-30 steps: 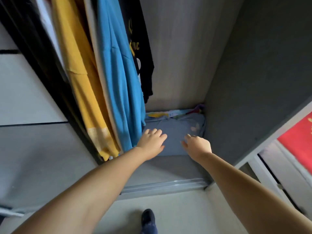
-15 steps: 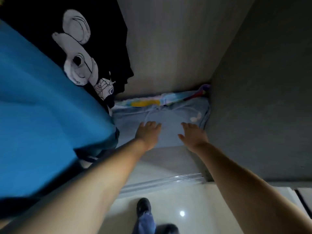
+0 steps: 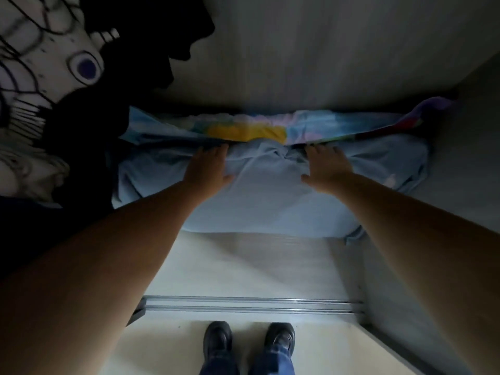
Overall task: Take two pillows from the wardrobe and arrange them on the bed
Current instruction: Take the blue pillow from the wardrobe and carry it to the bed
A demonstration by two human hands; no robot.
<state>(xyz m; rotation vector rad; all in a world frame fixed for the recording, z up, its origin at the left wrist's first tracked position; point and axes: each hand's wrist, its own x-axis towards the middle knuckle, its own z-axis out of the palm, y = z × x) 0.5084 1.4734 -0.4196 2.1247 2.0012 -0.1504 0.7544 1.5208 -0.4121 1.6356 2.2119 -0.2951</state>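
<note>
Both hands have slid farther in: the left hand point(image 3: 207, 169) and right hand point(image 3: 326, 169) lie open, flat on the light-blue pillow point(image 3: 270, 207), fingertips at its far edge, its long axis left-right.

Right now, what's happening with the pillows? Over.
Left hand and right hand flat on light blue pillow, no grip yet. Colourful pillow behind. Black shirt hanging left.

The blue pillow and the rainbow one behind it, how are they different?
The blue pillow is plain pale blue; the colourful pillow has yellow, pink and purple patches. The blue one lies in front under the left hand and right hand; the colourful one is squeezed against the back wall, untouched. Both sit on the wardrobe floor.
</note>
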